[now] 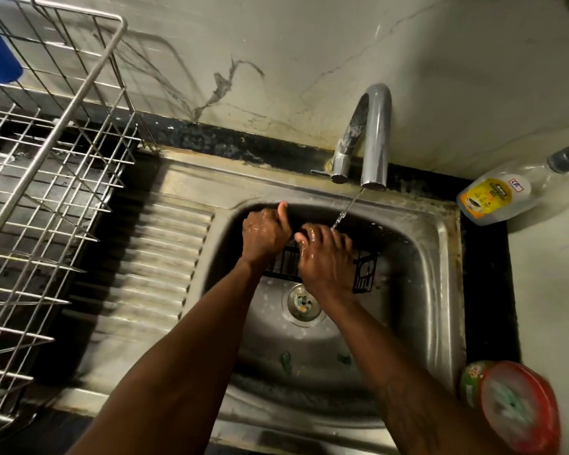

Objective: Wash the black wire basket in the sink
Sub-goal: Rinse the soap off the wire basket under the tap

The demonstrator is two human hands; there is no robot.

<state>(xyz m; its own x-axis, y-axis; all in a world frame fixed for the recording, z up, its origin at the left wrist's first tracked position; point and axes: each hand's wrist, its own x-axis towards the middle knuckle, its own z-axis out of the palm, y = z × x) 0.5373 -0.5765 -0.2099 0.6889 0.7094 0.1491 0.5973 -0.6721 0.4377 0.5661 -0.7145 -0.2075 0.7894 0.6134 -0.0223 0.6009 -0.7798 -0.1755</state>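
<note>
The black wire basket (363, 270) lies in the steel sink (421, 257), towards its far side, partly hidden by both hands. My left hand (265, 233) grips the basket's left end, thumb up along the rim. My right hand (324, 256) lies over the middle of the basket with fingers spread on the wires; I cannot see whether it holds anything. Both hands are wet. A thin stream of water (344, 211) runs from the curved tap (375, 136) and lands near my right fingers.
A steel wire dish rack (46, 192) stands left, beside the ribbed drainboard (151, 267). A clear soap bottle (496, 195) lies on its side at right on the black counter. A red-rimmed round container (519, 408) sits near the front right corner. The drain (303, 303) holds scraps.
</note>
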